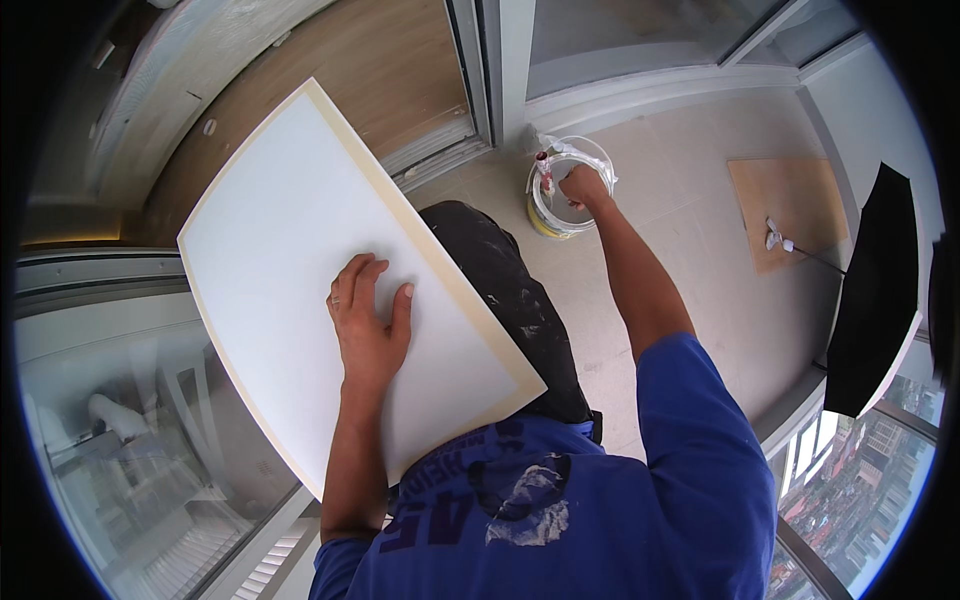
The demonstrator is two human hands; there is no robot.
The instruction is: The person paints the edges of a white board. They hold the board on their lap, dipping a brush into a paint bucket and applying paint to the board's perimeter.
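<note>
A large white panel (260, 230) with a beige border rests tilted across my lap, covering part of my dark trousers. On its face lies my left hand (370, 315), fingers apart and slightly bent, gripping nothing. To the right, my right hand (585, 188) reaches into a white paint bucket (553, 222) on the floor, with its fingers closed. Whatever they hold, if anything, is hidden inside the bucket. A brush with a red handle (543, 163) stands against the bucket's left inner side, and crumpled clear plastic sits at the rim.
A brown board (785, 190) lies on the tiled floor (670, 220) at the far right. Beside it stands a black panel (880, 300) with a thin rod pointing toward the board. Glass doors (150, 400) are on my left, and a sliding-door frame (485, 80) is ahead.
</note>
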